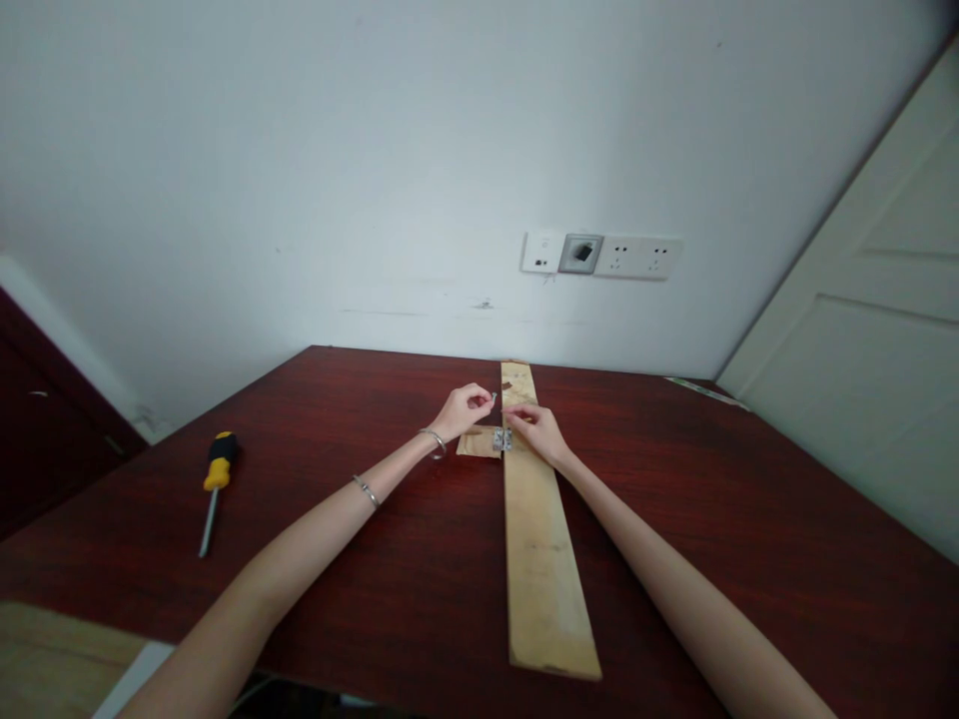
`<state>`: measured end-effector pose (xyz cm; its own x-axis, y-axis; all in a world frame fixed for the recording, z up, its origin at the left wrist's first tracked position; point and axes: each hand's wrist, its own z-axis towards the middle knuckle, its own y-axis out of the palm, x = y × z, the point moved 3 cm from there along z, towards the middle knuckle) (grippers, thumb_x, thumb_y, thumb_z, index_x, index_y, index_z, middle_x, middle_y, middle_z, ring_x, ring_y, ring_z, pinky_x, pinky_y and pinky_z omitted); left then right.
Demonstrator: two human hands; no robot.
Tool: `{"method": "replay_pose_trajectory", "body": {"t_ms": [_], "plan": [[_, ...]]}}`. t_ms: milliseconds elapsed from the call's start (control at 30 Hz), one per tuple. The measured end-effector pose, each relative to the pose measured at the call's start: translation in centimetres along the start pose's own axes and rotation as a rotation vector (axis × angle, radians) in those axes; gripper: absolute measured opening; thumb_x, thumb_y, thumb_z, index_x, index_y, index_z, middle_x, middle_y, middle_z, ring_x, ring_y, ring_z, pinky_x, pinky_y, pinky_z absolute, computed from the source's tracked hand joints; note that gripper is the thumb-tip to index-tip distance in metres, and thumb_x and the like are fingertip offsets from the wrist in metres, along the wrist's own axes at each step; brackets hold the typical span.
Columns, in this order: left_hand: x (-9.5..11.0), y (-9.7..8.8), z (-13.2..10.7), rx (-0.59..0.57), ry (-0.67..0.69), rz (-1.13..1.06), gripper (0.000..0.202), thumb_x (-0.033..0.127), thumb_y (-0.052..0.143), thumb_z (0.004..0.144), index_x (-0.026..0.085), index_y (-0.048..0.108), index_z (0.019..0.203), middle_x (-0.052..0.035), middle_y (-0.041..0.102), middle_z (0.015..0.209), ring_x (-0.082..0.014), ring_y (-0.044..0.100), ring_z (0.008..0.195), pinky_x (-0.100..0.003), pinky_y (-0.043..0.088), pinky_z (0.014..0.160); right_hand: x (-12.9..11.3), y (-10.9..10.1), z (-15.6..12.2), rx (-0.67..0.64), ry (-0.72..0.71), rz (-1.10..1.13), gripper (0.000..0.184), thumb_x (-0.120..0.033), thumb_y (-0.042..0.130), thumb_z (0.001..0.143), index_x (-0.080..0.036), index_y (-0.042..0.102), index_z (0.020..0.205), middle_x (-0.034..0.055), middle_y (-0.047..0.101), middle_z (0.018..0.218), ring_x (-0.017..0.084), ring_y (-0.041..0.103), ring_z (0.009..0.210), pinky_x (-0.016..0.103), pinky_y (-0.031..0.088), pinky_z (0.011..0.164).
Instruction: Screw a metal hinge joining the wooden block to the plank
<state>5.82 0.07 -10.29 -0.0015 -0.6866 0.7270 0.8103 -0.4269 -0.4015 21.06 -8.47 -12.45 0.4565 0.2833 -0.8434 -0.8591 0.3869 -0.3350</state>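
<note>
A long pale wooden plank [540, 544] lies lengthwise on the dark red table, with a short wooden block [477, 441] against its left edge. Across the joint between them sits a small metal hinge [502, 439]. Just above the hinge, my left hand [461, 410] is closed in a pinch on a small silvery screw [493, 396]. My right hand [540, 431] is over the plank, thumb and fingertips pressed together close to the left hand's fingers. Whatever the right fingertips hold is too small to make out.
A yellow and black screwdriver [217, 477] lies on the table [360, 599] at the left. Behind the table rises a white wall with sockets [636, 257]. A thin strip [704, 391] lies near the back right edge, beside a white door [869, 350].
</note>
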Motion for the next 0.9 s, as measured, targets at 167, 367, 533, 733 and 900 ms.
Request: {"method": "replay_pose_trajectory", "body": {"t_ms": [167, 367, 533, 733, 900], "plan": [[0.1, 0.0, -0.3, 0.003, -0.015, -0.013, 0.008, 0.024, 0.061, 0.076, 0.016, 0.061, 0.074, -0.0042, 0.06, 0.077, -0.0142, 0.057, 0.071, -0.027, 0.047, 0.067, -0.2, -0.3, 0.4, 0.035, 0.004, 0.059, 0.022, -0.034, 0.061, 0.072, -0.018, 0.073, 0.081, 0.0065, 0.073, 0.089, 0.023, 0.066, 0.084, 0.036, 0.05, 0.08], [1.1, 0.4, -0.3, -0.023, 0.021, -0.019, 0.009, 0.024, 0.06, 0.077, 0.015, 0.062, 0.075, -0.0045, 0.059, 0.078, -0.014, 0.057, 0.071, -0.026, 0.047, 0.067, -1.7, -0.7, 1.0, 0.058, 0.009, 0.122, 0.023, -0.038, 0.065, 0.07, -0.019, 0.073, 0.08, 0.0062, 0.074, 0.089, 0.023, 0.066, 0.089, 0.037, 0.048, 0.086], [1.8, 0.7, -0.3, -0.058, 0.042, -0.005, 0.008, 0.021, 0.058, 0.079, 0.014, 0.063, 0.078, -0.0031, 0.058, 0.079, -0.0129, 0.056, 0.073, -0.025, 0.047, 0.069, -2.6, -0.4, 1.1, 0.041, 0.004, 0.151, 0.024, -0.039, 0.069, 0.065, -0.018, 0.072, 0.076, 0.006, 0.073, 0.083, 0.022, 0.066, 0.082, 0.036, 0.05, 0.081], [1.6, 1.0, -0.4, -0.081, 0.031, 0.005, 0.01, 0.02, 0.058, 0.078, 0.012, 0.063, 0.081, -0.0028, 0.058, 0.08, -0.0124, 0.055, 0.071, -0.025, 0.046, 0.068, -2.7, -0.2, 0.9, 0.034, -0.006, 0.165, 0.022, -0.038, 0.071, 0.063, -0.018, 0.071, 0.072, 0.0051, 0.072, 0.079, 0.02, 0.065, 0.077, 0.035, 0.05, 0.078], [1.3, 0.6, -0.3, -0.141, 0.004, 0.039, 0.014, 0.026, 0.059, 0.078, 0.013, 0.061, 0.083, -0.003, 0.057, 0.08, -0.0138, 0.055, 0.072, -0.026, 0.045, 0.067, -2.5, -0.5, 0.8, 0.015, 0.003, 0.157, 0.022, -0.039, 0.071, 0.063, -0.018, 0.07, 0.07, 0.0047, 0.071, 0.076, 0.019, 0.064, 0.075, 0.034, 0.05, 0.076]]}}
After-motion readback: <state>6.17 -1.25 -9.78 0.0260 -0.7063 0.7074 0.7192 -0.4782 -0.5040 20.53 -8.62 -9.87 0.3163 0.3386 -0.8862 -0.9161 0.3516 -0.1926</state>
